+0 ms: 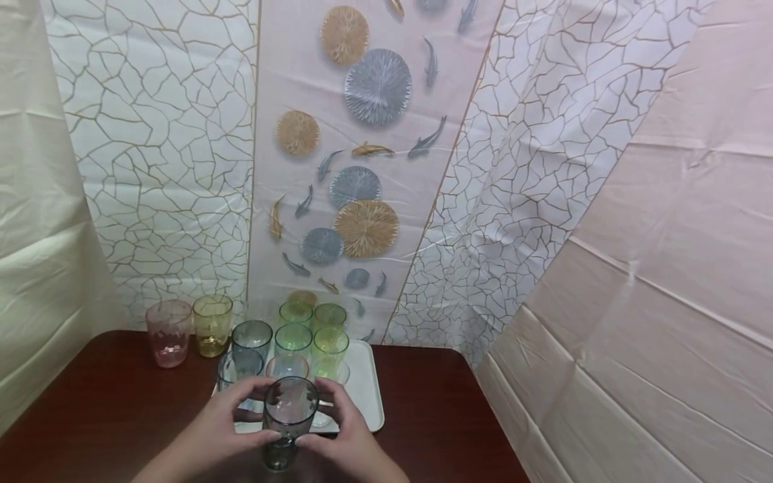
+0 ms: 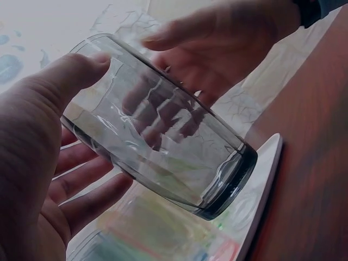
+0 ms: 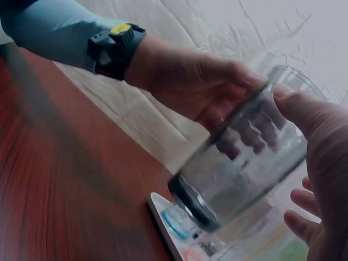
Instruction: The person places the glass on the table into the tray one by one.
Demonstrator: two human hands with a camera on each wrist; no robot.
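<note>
A clear grey glass tumbler [image 1: 290, 410] stands upright between my two hands, in front of the tray. My left hand [image 1: 225, 419] grips it from the left side, the thumb on its near wall and the fingers spread around behind. From the right, my right hand [image 1: 350, 426] holds it the same way, with its thumb close to the left one. In the left wrist view the thick dark base of the tumbler [image 2: 163, 130] shows below the fingers. The right wrist view has the tumbler [image 3: 244, 152] tilted across the picture, the left hand's fingers visible through it.
Behind the hands, a white tray [image 1: 368, 396] carries several tinted glasses, among them a grey glass [image 1: 252, 339], a green glass [image 1: 294, 341] and a yellow-green glass [image 1: 331, 345]. A pink glass [image 1: 168, 335] and a yellow glass [image 1: 212, 329] stand on the dark table [image 1: 435, 416] at back left.
</note>
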